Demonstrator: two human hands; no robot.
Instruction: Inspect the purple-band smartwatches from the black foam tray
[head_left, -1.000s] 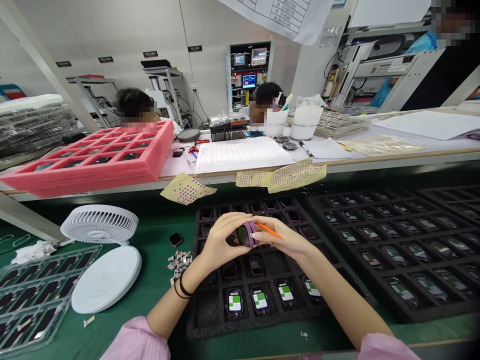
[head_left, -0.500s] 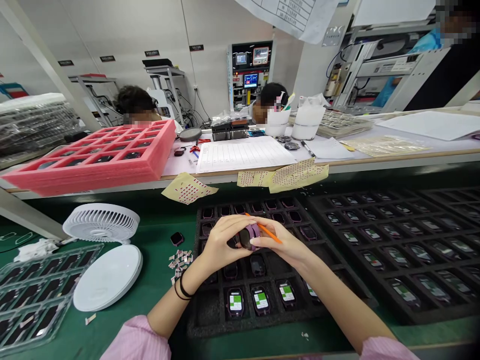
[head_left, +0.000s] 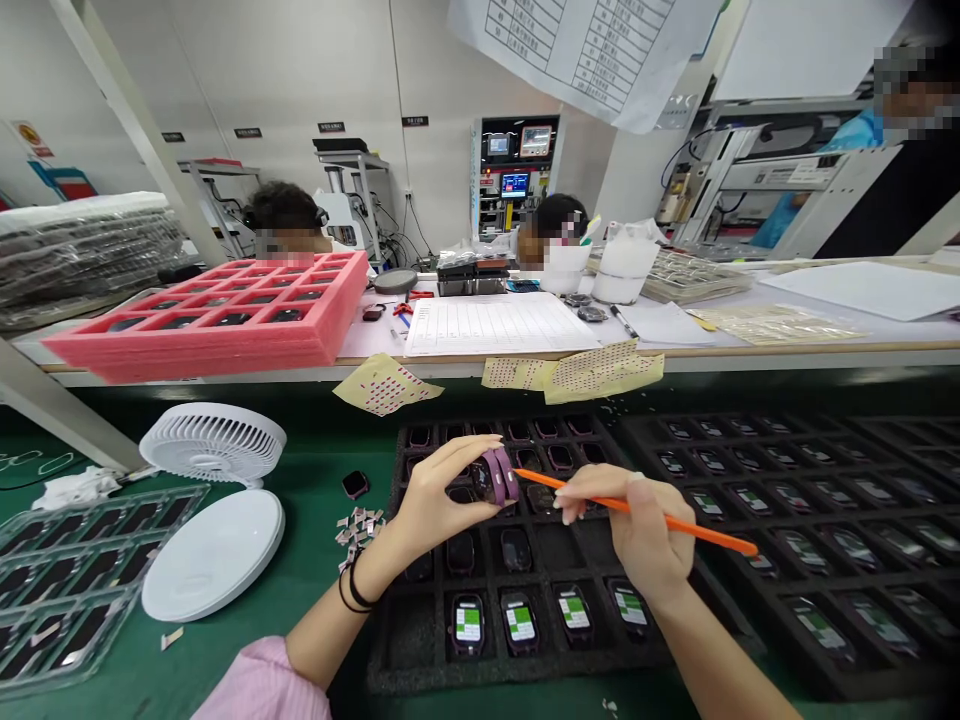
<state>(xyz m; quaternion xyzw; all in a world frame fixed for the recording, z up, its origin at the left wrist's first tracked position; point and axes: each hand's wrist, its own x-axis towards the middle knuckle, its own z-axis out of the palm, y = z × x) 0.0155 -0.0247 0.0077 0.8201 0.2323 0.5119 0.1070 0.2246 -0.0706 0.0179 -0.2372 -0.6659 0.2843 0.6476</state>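
My left hand (head_left: pixel 439 497) grips a purple smartwatch body (head_left: pixel 498 476) above a black foam tray (head_left: pixel 420 655). My right hand (head_left: pixel 641 530) pinches a thin orange stick (head_left: pixel 679 523) like a pen, its tip pointing at the watch's side. The tray's pockets hold several purple watches; those in the near row, such as the labelled watch (head_left: pixel 468 622), show green and white screen labels.
A second black tray (head_left: pixel 795 500) of labelled watches lies to the right. On the green mat are a white fan (head_left: pixel 213 445), a white disc (head_left: pixel 214 553), clear trays (head_left: pixel 60 585) and small paper tabs (head_left: pixel 358 522). A pink foam tray (head_left: pixel 217 315) and papers sit on the shelf behind; other people work beyond.
My right hand has drawn back to the right from the watch, and the orange stick now shows at full length. The view has tilted down slightly.
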